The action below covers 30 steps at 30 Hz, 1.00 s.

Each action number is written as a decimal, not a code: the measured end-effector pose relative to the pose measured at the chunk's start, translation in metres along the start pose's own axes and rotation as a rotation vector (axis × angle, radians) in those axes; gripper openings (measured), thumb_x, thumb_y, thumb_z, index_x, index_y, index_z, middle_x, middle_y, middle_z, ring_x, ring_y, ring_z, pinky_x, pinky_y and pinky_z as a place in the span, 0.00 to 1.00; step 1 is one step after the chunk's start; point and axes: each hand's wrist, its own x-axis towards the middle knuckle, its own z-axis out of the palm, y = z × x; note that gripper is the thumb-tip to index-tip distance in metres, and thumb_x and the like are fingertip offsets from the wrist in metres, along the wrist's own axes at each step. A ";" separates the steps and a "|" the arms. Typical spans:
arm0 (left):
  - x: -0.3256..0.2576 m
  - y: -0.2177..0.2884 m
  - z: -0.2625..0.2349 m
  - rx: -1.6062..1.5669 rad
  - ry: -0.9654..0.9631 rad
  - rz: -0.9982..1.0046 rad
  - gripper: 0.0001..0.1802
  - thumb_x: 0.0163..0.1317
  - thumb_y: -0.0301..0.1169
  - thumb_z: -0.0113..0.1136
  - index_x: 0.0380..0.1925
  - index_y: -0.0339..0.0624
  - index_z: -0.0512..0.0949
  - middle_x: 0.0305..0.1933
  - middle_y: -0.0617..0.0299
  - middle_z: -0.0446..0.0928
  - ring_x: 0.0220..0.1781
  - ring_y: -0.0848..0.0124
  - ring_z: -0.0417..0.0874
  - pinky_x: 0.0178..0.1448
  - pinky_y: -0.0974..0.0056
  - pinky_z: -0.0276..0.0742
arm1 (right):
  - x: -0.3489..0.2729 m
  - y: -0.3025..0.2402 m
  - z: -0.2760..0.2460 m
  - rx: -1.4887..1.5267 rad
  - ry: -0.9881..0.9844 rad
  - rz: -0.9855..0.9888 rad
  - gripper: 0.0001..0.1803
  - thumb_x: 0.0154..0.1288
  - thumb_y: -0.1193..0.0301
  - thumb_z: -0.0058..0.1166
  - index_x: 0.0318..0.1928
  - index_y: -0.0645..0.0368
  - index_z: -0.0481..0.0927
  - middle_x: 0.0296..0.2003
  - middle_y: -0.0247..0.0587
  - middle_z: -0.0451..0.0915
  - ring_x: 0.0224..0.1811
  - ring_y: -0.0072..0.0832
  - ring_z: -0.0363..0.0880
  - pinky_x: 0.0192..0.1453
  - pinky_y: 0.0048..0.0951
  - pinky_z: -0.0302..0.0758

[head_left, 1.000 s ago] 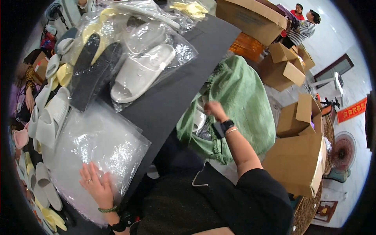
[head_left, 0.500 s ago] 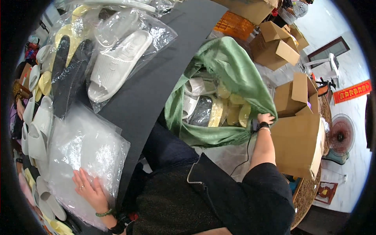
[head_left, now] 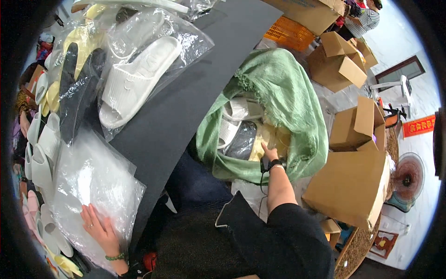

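My left hand (head_left: 99, 228) lies flat, fingers spread, on a stack of clear plastic bags (head_left: 88, 172) on the dark table. My right hand (head_left: 272, 153) reaches into the mouth of a green woven sack (head_left: 297, 93). Its thumb stands apart from the palm, just over the bagged yellow slippers (head_left: 258, 145); the other fingers are mostly hidden. I see nothing held in it. Beside those in the sack are bagged black slippers (head_left: 243, 142) and white slippers (head_left: 228, 132). On the table, a white slipper (head_left: 137, 86) and a black pair (head_left: 79, 88) lie in clear bags.
Loose white slippers (head_left: 43, 169) and pink slippers (head_left: 31, 207) line the table's left side. Open cardboard boxes (head_left: 353, 125) and an orange crate (head_left: 290, 33) stand beyond the sack. A fan (head_left: 407, 180) is at the far right; a person in stripes (head_left: 364, 23) is at the back.
My right hand has let go of the sack's right rim and moved left into its mouth. The rim has slumped inward over some yellow slippers. My left hand remains on the bags.
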 end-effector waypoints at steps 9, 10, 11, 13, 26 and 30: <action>-0.001 0.002 -0.004 0.000 0.012 0.014 0.32 0.73 0.47 0.43 0.75 0.49 0.60 0.80 0.55 0.54 0.81 0.51 0.50 0.79 0.41 0.38 | -0.011 0.003 0.062 0.773 -0.383 0.080 0.53 0.48 0.38 0.71 0.61 0.70 0.75 0.52 0.44 0.80 0.46 0.31 0.78 0.49 0.33 0.75; -0.002 0.002 -0.006 0.002 0.011 0.007 0.32 0.73 0.47 0.43 0.75 0.49 0.60 0.80 0.55 0.54 0.81 0.51 0.51 0.79 0.42 0.38 | -0.011 -0.008 0.066 0.267 -0.300 0.032 0.49 0.49 0.37 0.70 0.57 0.68 0.79 0.48 0.41 0.81 0.41 0.27 0.77 0.45 0.34 0.74; -0.004 0.003 -0.008 0.004 0.011 -0.002 0.32 0.73 0.47 0.43 0.75 0.49 0.60 0.80 0.55 0.55 0.81 0.51 0.51 0.79 0.42 0.38 | -0.015 -0.017 0.073 0.292 -0.382 -0.030 0.49 0.49 0.37 0.70 0.57 0.68 0.79 0.50 0.43 0.81 0.42 0.27 0.77 0.46 0.33 0.74; -0.005 0.006 -0.013 -0.002 0.019 -0.002 0.32 0.73 0.47 0.44 0.75 0.49 0.60 0.80 0.55 0.55 0.81 0.51 0.51 0.79 0.42 0.38 | -0.019 -0.042 0.088 0.316 -0.360 -0.011 0.49 0.46 0.39 0.73 0.56 0.68 0.79 0.52 0.46 0.80 0.49 0.30 0.79 0.52 0.33 0.75; -0.005 0.003 -0.009 -0.033 0.046 0.037 0.34 0.70 0.44 0.49 0.73 0.44 0.61 0.79 0.52 0.55 0.81 0.50 0.52 0.78 0.40 0.39 | -0.044 -0.050 0.023 0.305 -0.092 -0.025 0.32 0.43 0.55 0.79 0.40 0.69 0.84 0.34 0.39 0.85 0.30 0.27 0.79 0.39 0.30 0.75; -0.004 0.006 -0.011 -0.038 0.055 0.020 0.34 0.69 0.44 0.50 0.73 0.45 0.62 0.79 0.52 0.56 0.81 0.51 0.52 0.78 0.39 0.39 | -0.069 -0.040 -0.043 0.371 -0.069 -0.099 0.31 0.37 0.49 0.81 0.32 0.63 0.86 0.28 0.35 0.84 0.26 0.23 0.78 0.33 0.30 0.75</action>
